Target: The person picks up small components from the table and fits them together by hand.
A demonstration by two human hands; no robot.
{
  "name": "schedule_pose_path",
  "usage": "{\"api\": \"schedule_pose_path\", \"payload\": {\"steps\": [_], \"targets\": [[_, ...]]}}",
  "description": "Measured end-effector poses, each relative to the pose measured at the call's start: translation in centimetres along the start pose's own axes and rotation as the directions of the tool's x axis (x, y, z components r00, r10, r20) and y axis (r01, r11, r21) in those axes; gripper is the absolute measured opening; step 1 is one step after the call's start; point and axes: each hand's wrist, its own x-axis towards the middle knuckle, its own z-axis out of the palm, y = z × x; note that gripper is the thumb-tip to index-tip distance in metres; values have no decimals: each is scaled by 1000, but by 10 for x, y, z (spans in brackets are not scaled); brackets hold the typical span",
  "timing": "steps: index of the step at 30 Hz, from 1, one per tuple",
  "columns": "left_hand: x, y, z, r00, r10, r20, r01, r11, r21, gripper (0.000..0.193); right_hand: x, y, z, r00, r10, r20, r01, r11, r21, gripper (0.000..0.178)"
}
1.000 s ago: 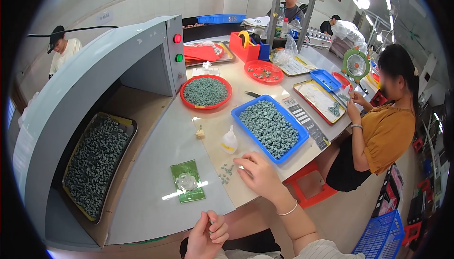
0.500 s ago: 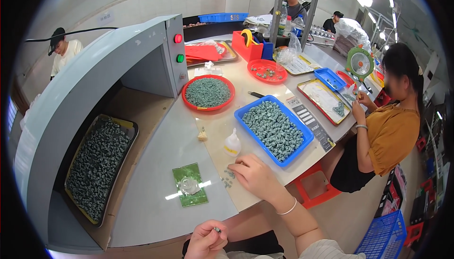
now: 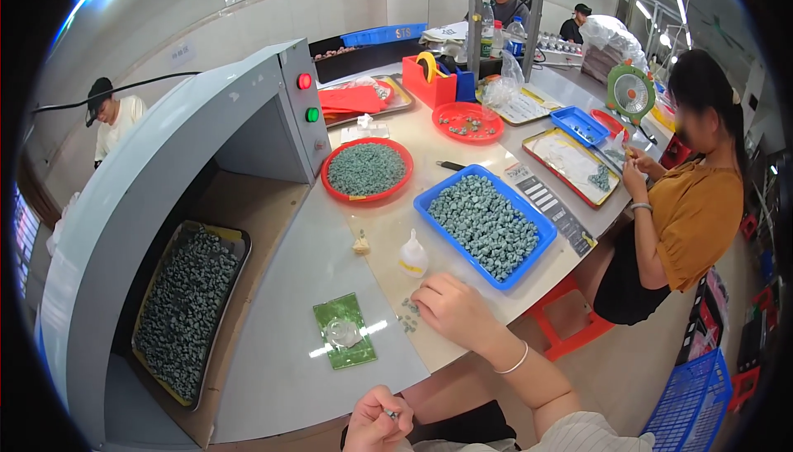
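My left hand is closed in a pinch at the lower edge, with a small grey-green stone-like piece showing between thumb and fingers. On the table my right hand is curled, its fingertips down beside a few loose grey-green pieces; whether something is between those tips is hidden. A white squeeze bottle stands just beyond it. To its left, a clear round lump lies on a green square pad. The blue tray past my right hand is full of grey-green pieces.
At left, a grey machine with red and green buttons holds a tray of dark pieces. Farther back are a red round tray of small pieces and another red tray. A co-worker sits at right beside a green fan.
The view has shifted slightly, moving the whole scene in the picture. My right hand's fingers are more curled over the loose pieces. The left hand keeps its pinch.
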Motion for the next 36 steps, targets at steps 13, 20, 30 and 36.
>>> {"api": "schedule_pose_path", "payload": {"steps": [13, 20, 30, 36], "targets": [[12, 3, 4, 927, 298, -227, -305, 952, 4, 14, -12, -47, -36, 993, -32, -111, 87, 838, 539, 14], [26, -6, 12, 969, 240, -59, -242, 969, -44, 9, -36, -72, -29, 988, -87, -126, 147, 765, 627, 19], [29, -15, 22, 998, 47, -50, -53, 990, -128, 10, -48, -58, -27, 968, -66, -242, 198, 791, 579, 16], [28, -16, 22, 989, 146, -16, -146, 986, -76, 10, -47, -59, -34, 987, -13, -163, 120, 738, 664, 15]]}}
